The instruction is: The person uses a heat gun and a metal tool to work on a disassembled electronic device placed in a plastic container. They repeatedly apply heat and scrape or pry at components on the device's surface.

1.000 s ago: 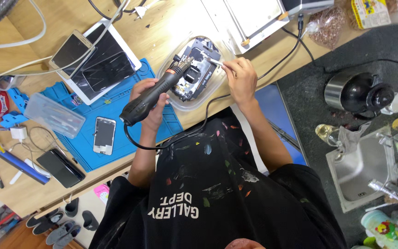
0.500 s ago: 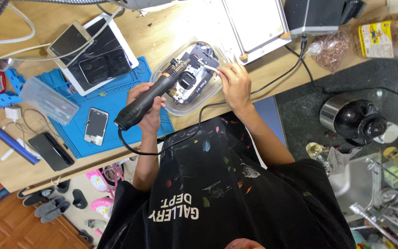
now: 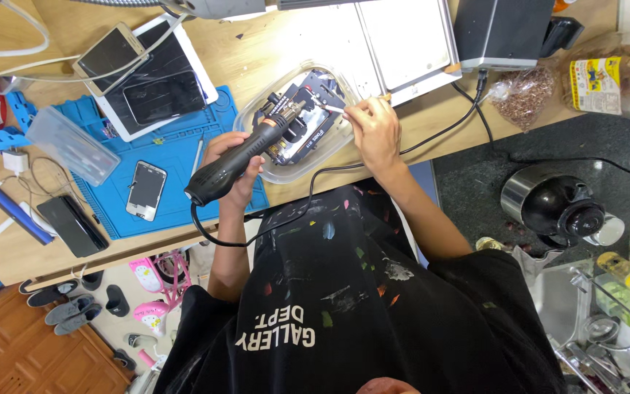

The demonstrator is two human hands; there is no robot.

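Note:
My left hand (image 3: 236, 175) grips a black hot-air gun (image 3: 227, 162) by its handle. Its metal nozzle points down at a dark circuit board (image 3: 306, 125) lying in a clear plastic tray (image 3: 280, 175) on the wooden bench. My right hand (image 3: 373, 133) rests at the tray's right side and pinches thin tweezers (image 3: 329, 108), whose tips reach the board close to the nozzle. The gun's black cord (image 3: 308, 191) loops off the bench edge towards my black paint-flecked shirt.
A blue work mat (image 3: 184, 201) left of the tray carries a small phone (image 3: 146, 190). A tablet (image 3: 158, 87), a clear box (image 3: 73, 144) and a black phone (image 3: 74, 225) lie nearby. A black box (image 3: 501, 33) stands behind, a kettle (image 3: 555, 208) and a sink (image 3: 577, 306) to the right.
The view has shifted down and left across the bench. Both hands stay over the tray, with the gun's nozzle and the tweezers still at the board.

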